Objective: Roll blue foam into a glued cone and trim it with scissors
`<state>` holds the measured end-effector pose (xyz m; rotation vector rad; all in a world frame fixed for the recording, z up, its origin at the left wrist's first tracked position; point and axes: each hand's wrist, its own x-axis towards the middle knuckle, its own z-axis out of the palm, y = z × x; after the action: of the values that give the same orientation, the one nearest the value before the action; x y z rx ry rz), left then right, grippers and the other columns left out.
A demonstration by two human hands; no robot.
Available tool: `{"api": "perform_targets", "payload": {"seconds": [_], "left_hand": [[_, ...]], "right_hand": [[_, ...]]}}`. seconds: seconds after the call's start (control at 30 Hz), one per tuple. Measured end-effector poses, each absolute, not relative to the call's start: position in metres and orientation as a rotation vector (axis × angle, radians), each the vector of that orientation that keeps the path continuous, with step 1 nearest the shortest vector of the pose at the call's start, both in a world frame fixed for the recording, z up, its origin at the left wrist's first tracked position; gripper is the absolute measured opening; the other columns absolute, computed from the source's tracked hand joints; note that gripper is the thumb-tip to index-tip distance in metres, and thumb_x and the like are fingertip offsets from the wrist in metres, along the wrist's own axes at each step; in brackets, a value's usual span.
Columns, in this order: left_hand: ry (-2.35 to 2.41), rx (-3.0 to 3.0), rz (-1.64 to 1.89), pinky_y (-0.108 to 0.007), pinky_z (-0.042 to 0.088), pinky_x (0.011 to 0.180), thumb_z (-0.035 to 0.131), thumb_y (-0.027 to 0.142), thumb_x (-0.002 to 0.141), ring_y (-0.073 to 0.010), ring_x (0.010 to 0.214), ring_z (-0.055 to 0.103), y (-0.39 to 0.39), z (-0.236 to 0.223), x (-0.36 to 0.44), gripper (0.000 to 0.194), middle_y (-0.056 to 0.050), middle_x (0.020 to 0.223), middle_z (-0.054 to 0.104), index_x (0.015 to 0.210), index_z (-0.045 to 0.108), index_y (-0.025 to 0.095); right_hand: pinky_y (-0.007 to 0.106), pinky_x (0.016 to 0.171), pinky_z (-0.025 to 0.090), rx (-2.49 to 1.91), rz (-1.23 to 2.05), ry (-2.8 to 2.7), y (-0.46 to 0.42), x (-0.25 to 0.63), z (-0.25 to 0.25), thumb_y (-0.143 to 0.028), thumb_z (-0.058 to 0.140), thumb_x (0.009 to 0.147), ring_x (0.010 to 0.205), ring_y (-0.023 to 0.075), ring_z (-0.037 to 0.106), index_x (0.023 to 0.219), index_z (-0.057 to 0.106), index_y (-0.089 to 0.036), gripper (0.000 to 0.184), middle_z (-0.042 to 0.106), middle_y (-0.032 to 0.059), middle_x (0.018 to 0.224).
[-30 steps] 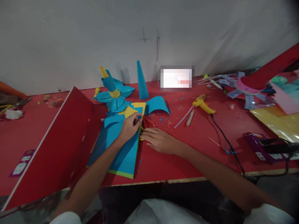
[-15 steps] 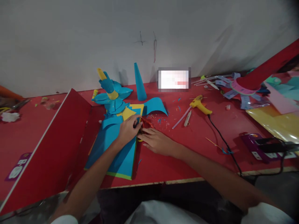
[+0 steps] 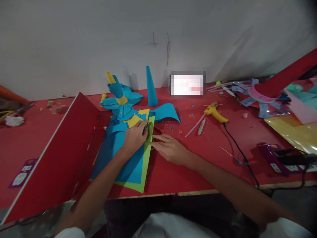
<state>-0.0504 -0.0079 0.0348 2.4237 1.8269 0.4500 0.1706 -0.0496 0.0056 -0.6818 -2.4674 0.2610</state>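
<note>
My left hand (image 3: 135, 136) rests over the stack of blue paper sheets (image 3: 128, 170). Its fingers curl, thumb toward forefinger, at the inner edge of a green paper sheet (image 3: 146, 162), which juts out right from under the blue. The far ends of these fingers are partly hidden. From the right, my right hand (image 3: 170, 150) reaches to the green edge with fingers stretched out; its thumb is out of sight. Red-handled scissors (image 3: 158, 130) seem to lie behind it, partly covered. Yellow paper pieces (image 3: 133, 121) lie on the far end of the stack.
A blue paper flower (image 3: 122, 100) and a blue cone (image 3: 151, 87) stand by the wall. A red board (image 3: 54, 158) leans at left. On the right lie a yellow glue gun (image 3: 216, 113) with its cord, a cutter (image 3: 201, 126) and a purple box (image 3: 273, 158).
The green sheet has come out to the right from beneath the blue ones. My right hand has shifted slightly right; the whole view has moved a little.
</note>
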Motion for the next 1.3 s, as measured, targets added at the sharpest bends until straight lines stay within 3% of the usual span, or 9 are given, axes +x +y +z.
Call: {"api": "perform_targets", "payload": {"seconds": [0.17, 0.27, 0.43, 0.6, 0.8, 0.93, 1.07, 1.17, 1.3], "left_hand": [[1.884, 2.422, 0.34, -0.035, 0.048, 0.067, 0.051, 0.026, 0.105, -0.0299, 0.107, 0.074, -0.008, 0.035, -0.051, 0.037, -0.009, 0.134, 0.073, 0.14, 0.063, 0.023], [1.881, 2.44, 0.271, -0.035, 0.047, 0.065, 0.049, 0.026, 0.106, -0.0299, 0.104, 0.074, -0.009, 0.033, -0.049, 0.039, -0.01, 0.133, 0.073, 0.143, 0.061, 0.023], [1.825, 2.505, 0.288, -0.037, 0.047, 0.064, 0.048, 0.025, 0.106, -0.0319, 0.101, 0.074, -0.007, 0.027, -0.052, 0.04, -0.014, 0.127, 0.074, 0.143, 0.062, 0.02], [1.739, 2.562, 0.335, -0.039, 0.053, 0.076, 0.048, 0.021, 0.105, -0.0326, 0.105, 0.071, -0.003, 0.024, -0.056, 0.038, -0.015, 0.118, 0.074, 0.139, 0.063, 0.019], [1.726, 2.61, 0.337, -0.047, 0.053, 0.096, 0.048, 0.02, 0.103, -0.0353, 0.113, 0.065, -0.001, 0.026, -0.058, 0.037, -0.018, 0.118, 0.07, 0.135, 0.065, 0.016], [1.505, 2.648, 0.453, -0.05, 0.044, 0.116, 0.048, 0.011, 0.096, -0.0342, 0.134, 0.056, -0.001, 0.026, -0.061, 0.046, -0.018, 0.139, 0.064, 0.14, 0.062, 0.015], [1.3, 2.659, 0.401, -0.054, 0.023, 0.133, 0.045, 0.002, 0.087, -0.0307, 0.155, 0.04, -0.004, 0.028, -0.061, 0.064, -0.013, 0.159, 0.054, 0.148, 0.056, 0.018], [1.264, 2.654, 0.348, -0.058, 0.013, 0.135, 0.043, 0.0, 0.086, -0.0291, 0.162, 0.031, -0.007, 0.029, -0.061, 0.069, -0.011, 0.166, 0.048, 0.151, 0.053, 0.02], [1.205, 2.678, 0.314, -0.058, 0.014, 0.135, 0.042, -0.003, 0.082, -0.0274, 0.163, 0.031, -0.007, 0.031, -0.062, 0.076, -0.011, 0.167, 0.047, 0.153, 0.051, 0.021]], "right_hand": [[0.048, 0.11, 0.057, -0.812, 0.333, -2.33, -0.049, 0.173, 0.006, -0.015, 0.047, 0.107, 0.137, 0.0275, 0.064, 0.14, 0.069, -0.022, 0.04, 0.079, 0.0098, 0.127], [0.051, 0.112, 0.055, -0.797, 0.346, -2.413, -0.049, 0.171, 0.007, -0.018, 0.048, 0.108, 0.136, 0.029, 0.063, 0.146, 0.066, -0.02, 0.042, 0.078, 0.0121, 0.129], [0.052, 0.111, 0.054, -0.856, 0.361, -2.407, -0.048, 0.171, 0.008, -0.021, 0.046, 0.109, 0.14, 0.0309, 0.062, 0.133, 0.074, -0.018, 0.037, 0.079, 0.0162, 0.124], [0.051, 0.108, 0.055, -0.999, 0.435, -2.22, -0.044, 0.182, 0.007, -0.036, 0.048, 0.11, 0.134, 0.031, 0.066, 0.125, 0.078, -0.023, 0.037, 0.078, 0.0136, 0.131], [0.041, 0.095, 0.057, -1.089, 0.541, -1.923, -0.035, 0.195, 0.009, -0.04, 0.047, 0.11, 0.105, 0.0267, 0.077, 0.101, 0.078, -0.023, 0.037, 0.082, 0.0081, 0.103], [0.035, 0.081, 0.057, -1.103, 0.752, -1.8, -0.029, 0.195, 0.012, -0.041, 0.06, 0.103, 0.087, 0.0221, 0.073, 0.103, 0.073, -0.022, 0.024, 0.079, 0.0066, 0.099], [0.028, 0.067, 0.051, -1.07, 0.972, -1.769, -0.023, 0.194, 0.009, -0.036, 0.064, 0.096, 0.078, 0.0179, 0.067, 0.106, 0.072, -0.021, 0.02, 0.074, 0.0047, 0.094], [0.027, 0.065, 0.048, -1.097, 0.983, -1.706, -0.019, 0.199, 0.008, -0.031, 0.062, 0.093, 0.076, 0.0173, 0.063, 0.098, 0.072, -0.021, 0.015, 0.071, 0.0031, 0.087], [0.028, 0.06, 0.041, -1.132, 0.979, -1.633, -0.014, 0.209, 0.011, -0.027, 0.06, 0.087, 0.062, 0.0142, 0.053, 0.094, 0.071, -0.021, 0.014, 0.062, -0.0006, 0.076]]}}
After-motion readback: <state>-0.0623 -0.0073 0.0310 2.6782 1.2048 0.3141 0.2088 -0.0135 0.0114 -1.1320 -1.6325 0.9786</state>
